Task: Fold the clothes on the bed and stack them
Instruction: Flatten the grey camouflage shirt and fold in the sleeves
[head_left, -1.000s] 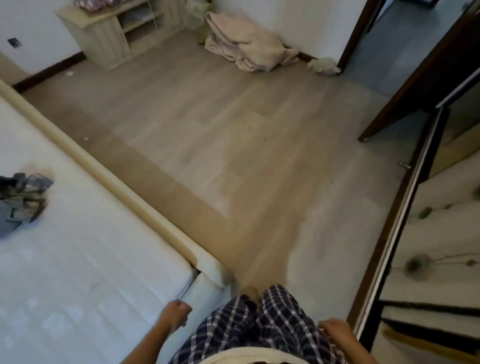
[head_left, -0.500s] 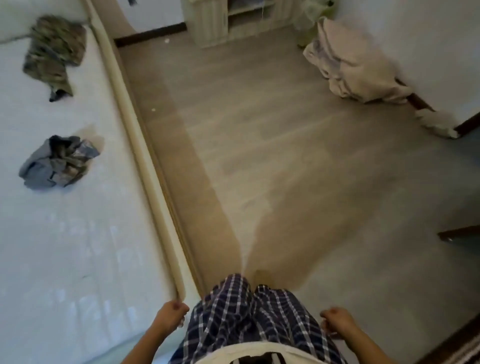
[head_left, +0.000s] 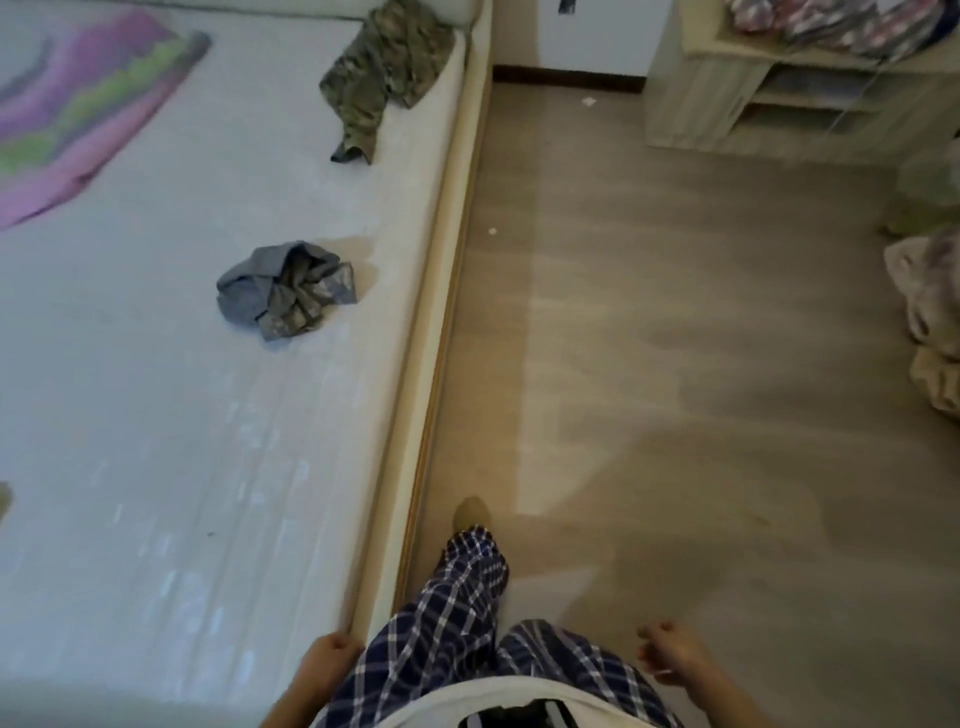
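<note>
Bedside; newly turned toward bed (head_left: 156, 467): grey garment (head_left: 285, 288) at 11 o'clock, camouflage garment (head_left: 382, 67) at 12, unfolded. Left hand (head_left: 327, 660), right hand (head_left: 670, 654) loosely curled, empty.

Two garments (head_left: 288, 288) (head_left: 382, 67) are laid on the bed (head_left: 156, 441), one behind the other; a shelf (head_left: 789, 98) is set across the floor (head_left: 675, 338), right.

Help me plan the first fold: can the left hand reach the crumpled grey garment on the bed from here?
Probably not yet. The left hand hangs low beside the bed edge, and the grey garment lies far up the mattress. Nothing lies between them, so stepping forward should do it.
</note>
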